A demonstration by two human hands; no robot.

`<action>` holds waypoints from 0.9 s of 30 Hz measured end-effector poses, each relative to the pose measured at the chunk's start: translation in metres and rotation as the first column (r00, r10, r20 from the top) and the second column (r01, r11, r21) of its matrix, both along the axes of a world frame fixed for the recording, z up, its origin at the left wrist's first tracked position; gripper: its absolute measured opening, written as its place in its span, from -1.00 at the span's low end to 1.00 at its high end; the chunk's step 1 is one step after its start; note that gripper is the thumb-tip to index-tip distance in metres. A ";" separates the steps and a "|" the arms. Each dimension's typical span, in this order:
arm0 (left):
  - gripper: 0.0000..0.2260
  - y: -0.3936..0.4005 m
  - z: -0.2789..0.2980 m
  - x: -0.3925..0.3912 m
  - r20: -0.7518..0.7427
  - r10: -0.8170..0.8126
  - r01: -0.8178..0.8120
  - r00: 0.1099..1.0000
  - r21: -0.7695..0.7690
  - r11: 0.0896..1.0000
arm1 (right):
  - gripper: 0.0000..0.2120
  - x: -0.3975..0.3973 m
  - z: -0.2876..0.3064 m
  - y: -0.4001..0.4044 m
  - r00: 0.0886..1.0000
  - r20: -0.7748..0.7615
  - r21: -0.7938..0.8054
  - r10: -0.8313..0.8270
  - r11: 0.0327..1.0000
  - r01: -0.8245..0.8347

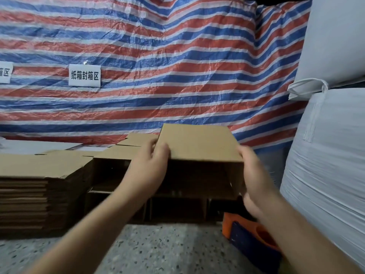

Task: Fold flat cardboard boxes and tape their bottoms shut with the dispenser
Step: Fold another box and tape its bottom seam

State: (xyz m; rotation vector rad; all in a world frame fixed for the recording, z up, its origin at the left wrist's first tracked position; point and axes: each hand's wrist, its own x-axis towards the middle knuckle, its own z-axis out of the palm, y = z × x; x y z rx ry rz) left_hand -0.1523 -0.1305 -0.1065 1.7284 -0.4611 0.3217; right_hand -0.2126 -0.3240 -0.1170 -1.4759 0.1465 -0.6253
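You hold the cardboard box [199, 143] up in front of you with both hands, above the speckled floor [162, 248]. Its long axis runs left to right, and its open side faces you, dark inside. Your left hand [150, 165] grips the left end, fingers curled over the top panel's corner. Your right hand [254, 178] clasps the right end, fingers wrapped round the side wall. The tape dispenser [250, 236], orange and dark blue, lies on the floor under your right forearm. A stack of flat boxes [39, 194] sits to the left. Behind hangs a red, white and blue striped tarp [158, 56] bearing a paper label [84, 75]; big white sacks [331, 155] stand at right.
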 end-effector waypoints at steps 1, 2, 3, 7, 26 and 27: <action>-0.80 -0.012 0.017 0.023 0.015 0.021 -0.022 1.000 0.058 0.998 | -0.67 0.022 0.015 -0.010 1.000 -0.011 0.000 -0.008 1.000 0.008; -0.78 -0.022 0.033 0.047 0.011 0.025 -0.026 1.000 0.143 0.989 | -0.69 0.044 0.029 -0.017 1.000 -0.024 0.001 -0.015 1.000 0.015; -0.77 -0.032 0.045 0.073 0.000 0.020 -0.020 1.000 0.214 0.977 | -0.70 0.068 0.037 -0.025 0.999 -0.036 0.002 -0.029 1.000 0.029; -0.60 -0.060 0.065 0.163 -0.015 0.006 -0.001 1.000 0.355 0.935 | -0.65 0.153 0.042 -0.052 0.996 -0.090 0.003 -0.028 1.000 0.028; -0.50 -0.116 0.024 0.350 -0.130 0.113 0.090 0.985 0.948 0.304 | -0.59 0.356 -0.037 -0.110 0.936 -0.339 -0.002 0.095 0.995 -0.102; -0.51 -0.115 0.022 0.350 -0.128 0.098 0.096 0.987 0.957 0.275 | -0.56 0.355 -0.038 -0.109 0.928 -0.357 -0.023 0.101 0.993 -0.116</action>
